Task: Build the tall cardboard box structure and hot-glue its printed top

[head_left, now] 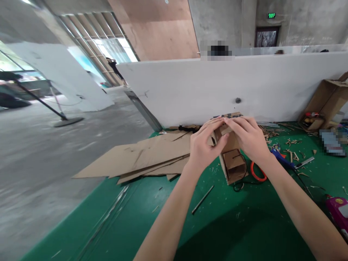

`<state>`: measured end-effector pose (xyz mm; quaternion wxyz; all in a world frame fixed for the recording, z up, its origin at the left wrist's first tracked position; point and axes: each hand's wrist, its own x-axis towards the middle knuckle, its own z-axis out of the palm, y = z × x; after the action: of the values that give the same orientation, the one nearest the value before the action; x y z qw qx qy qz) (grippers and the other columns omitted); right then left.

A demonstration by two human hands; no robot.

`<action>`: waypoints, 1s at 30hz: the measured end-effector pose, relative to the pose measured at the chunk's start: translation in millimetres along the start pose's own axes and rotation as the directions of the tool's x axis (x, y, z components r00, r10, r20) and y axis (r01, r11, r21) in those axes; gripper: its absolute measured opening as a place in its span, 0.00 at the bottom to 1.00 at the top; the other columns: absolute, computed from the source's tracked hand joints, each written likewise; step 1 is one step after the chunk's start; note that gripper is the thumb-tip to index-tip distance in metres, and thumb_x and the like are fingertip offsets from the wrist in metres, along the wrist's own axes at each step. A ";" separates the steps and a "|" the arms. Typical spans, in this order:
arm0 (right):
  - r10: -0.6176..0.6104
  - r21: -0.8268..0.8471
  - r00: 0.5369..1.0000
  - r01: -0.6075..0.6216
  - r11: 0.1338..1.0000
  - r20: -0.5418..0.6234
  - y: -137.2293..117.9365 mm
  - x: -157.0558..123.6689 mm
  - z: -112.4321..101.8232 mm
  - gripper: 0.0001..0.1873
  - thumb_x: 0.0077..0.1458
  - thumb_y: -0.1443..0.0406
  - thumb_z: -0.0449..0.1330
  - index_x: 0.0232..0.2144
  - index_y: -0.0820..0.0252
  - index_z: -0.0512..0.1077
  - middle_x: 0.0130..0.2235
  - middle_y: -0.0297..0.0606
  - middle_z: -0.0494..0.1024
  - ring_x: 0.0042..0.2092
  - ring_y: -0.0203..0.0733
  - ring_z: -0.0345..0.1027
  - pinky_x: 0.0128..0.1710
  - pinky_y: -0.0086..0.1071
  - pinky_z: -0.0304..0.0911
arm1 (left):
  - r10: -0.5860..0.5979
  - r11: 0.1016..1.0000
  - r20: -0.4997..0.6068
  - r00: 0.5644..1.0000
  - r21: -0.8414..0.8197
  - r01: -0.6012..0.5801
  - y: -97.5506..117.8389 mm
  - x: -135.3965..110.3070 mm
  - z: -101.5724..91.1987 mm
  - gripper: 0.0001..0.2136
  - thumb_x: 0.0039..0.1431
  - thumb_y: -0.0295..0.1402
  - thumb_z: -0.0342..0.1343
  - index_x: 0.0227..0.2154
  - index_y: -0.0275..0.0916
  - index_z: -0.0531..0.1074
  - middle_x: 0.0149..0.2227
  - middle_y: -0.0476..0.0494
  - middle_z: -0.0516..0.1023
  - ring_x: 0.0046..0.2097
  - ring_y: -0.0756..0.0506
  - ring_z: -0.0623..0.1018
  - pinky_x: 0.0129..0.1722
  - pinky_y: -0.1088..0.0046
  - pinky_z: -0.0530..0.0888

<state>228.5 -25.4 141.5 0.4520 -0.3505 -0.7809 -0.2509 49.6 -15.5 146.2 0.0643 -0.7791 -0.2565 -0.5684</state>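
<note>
A small cardboard box model (233, 164) stands upright on the green mat (223, 224), with a little square opening low on its front. My left hand (204, 146) grips its upper left side, fingers curled round the top edge. My right hand (248, 137) presses on the top from the right, fingers closed over a cardboard flap. A thin black wire (240, 185) trails from the box's base onto the mat.
Flat cardboard sheets (152, 156) lie stacked to the left. Orange-handled scissors (257, 173), a blue tool (281, 158), a metal ruler (304, 163) and cardboard scraps lie to the right. A thin metal rod (202, 199) lies in front. An open carton (323, 105) leans against the white partition (217, 87).
</note>
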 end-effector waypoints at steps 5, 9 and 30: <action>0.016 0.028 1.000 -0.017 0.999 0.024 0.6 -0.9 1.7 0.22 0.68 0.71 0.51 0.59 0.54 0.72 0.53 0.41 0.79 0.55 0.46 0.67 0.57 0.43 0.69 | 0.004 1.000 -0.013 1.000 -0.012 -0.004 -2.3 -1.6 1.8 0.13 0.62 0.31 0.59 0.49 0.37 0.76 0.51 0.36 0.82 0.54 0.42 0.81 0.56 0.61 0.79; 0.050 0.036 0.997 -0.052 0.998 0.051 1.1 -1.5 2.0 0.22 0.67 0.72 0.52 0.59 0.50 0.72 0.54 0.40 0.79 0.55 0.46 0.67 0.57 0.44 0.69 | -0.026 0.999 0.032 0.999 -0.043 0.027 -2.4 -0.7 -3.4 0.15 0.65 0.35 0.56 0.53 0.38 0.73 0.54 0.35 0.80 0.56 0.42 0.80 0.57 0.60 0.78; 0.120 0.072 0.969 -0.139 0.988 0.217 -14.9 11.1 -15.0 0.22 0.68 0.70 0.47 0.59 0.56 0.70 0.58 0.42 0.75 0.56 0.51 0.63 0.59 0.49 0.61 | -0.103 0.910 0.277 0.955 0.414 -0.022 21.7 -4.1 1.5 0.23 0.73 0.36 0.39 0.65 0.27 0.58 0.64 0.22 0.67 0.68 0.34 0.66 0.64 0.50 0.70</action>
<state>221.1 -41.8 157.1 0.3966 -0.4055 -0.8102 -0.1479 60.2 -34.9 146.0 0.1765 -0.8177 -0.3935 -0.3812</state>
